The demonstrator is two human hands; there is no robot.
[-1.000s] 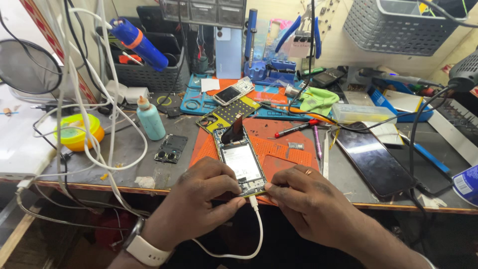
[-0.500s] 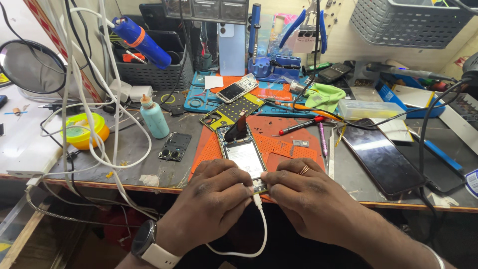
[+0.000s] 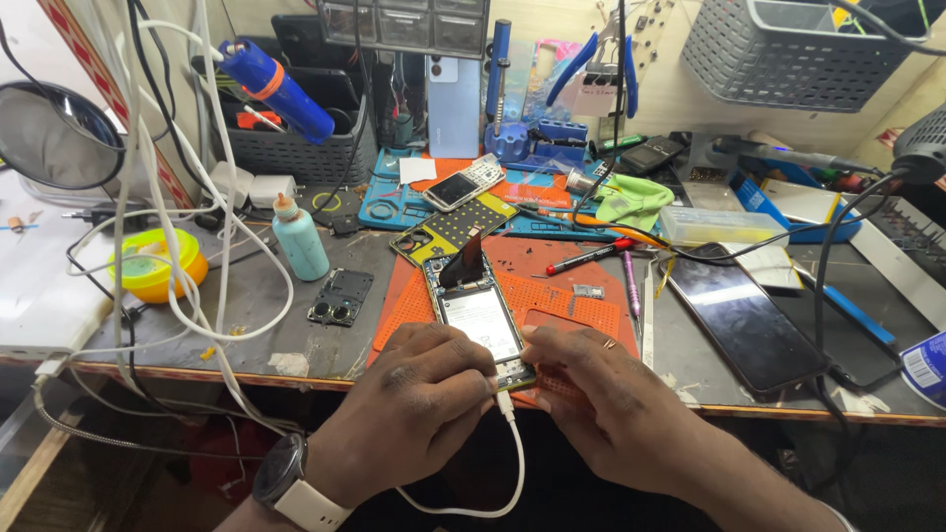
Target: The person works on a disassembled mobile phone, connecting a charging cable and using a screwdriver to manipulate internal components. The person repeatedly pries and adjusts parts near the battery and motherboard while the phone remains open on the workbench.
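An opened phone (image 3: 480,313) with its back cover off lies on an orange work mat (image 3: 552,286) near the bench's front edge. A white cable (image 3: 512,463) is plugged into its bottom end and loops down below the bench. My left hand (image 3: 414,404), with a watch on the wrist, pinches the cable's plug at the phone's lower edge. On the other side my right hand (image 3: 601,394), wearing a ring, steadies the phone's lower right corner.
A dark phone screen (image 3: 744,320) lies right of the mat. A red-tipped pen (image 3: 591,258), a teal bottle (image 3: 301,241), a black camera cover (image 3: 340,298), a yellow bowl (image 3: 158,264) and hanging white cables (image 3: 212,246) surround the work spot. Tools and a grey basket (image 3: 798,39) fill the back.
The view has shifted slightly; both hands stay at the phone's lower end with the cable plug, fingers pressed closer to the port.
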